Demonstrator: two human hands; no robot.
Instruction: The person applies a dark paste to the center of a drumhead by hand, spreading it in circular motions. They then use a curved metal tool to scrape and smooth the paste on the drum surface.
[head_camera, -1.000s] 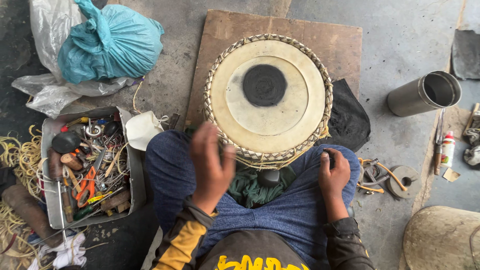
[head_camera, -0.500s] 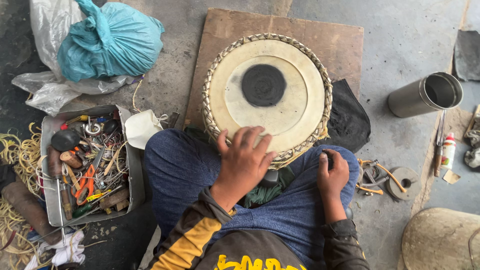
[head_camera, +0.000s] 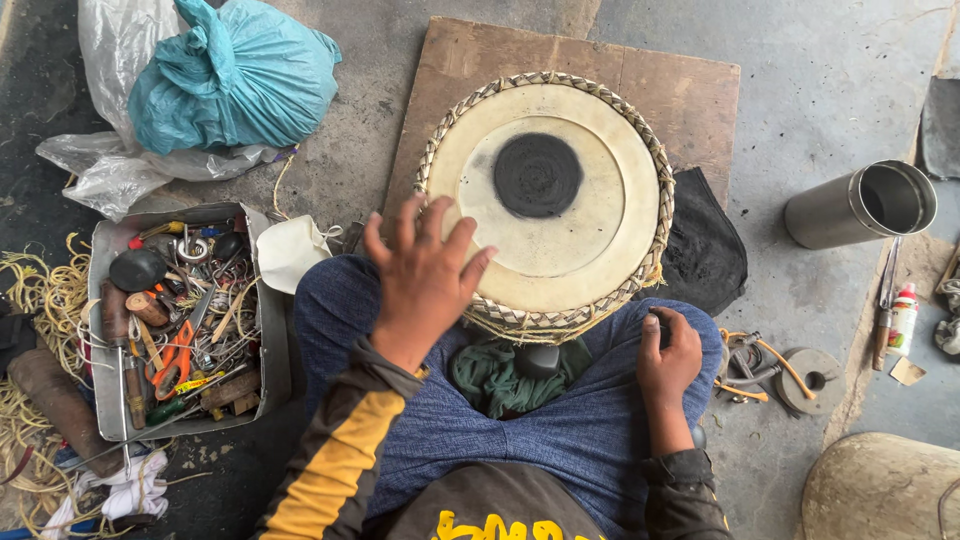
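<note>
Head view: a drum held in a lap

A round drum is seen leaning against the person's crossed legs, and its far side is set on a wooden board on the floor. The left hand is held over the near left edge of the drum skin, with its fingers spread wide and nothing held. The right hand is rested on the right knee, just beside the drum. Its fingers are curled, but what is inside cannot be told. A metal tray of tools is seen on the left.
</note>
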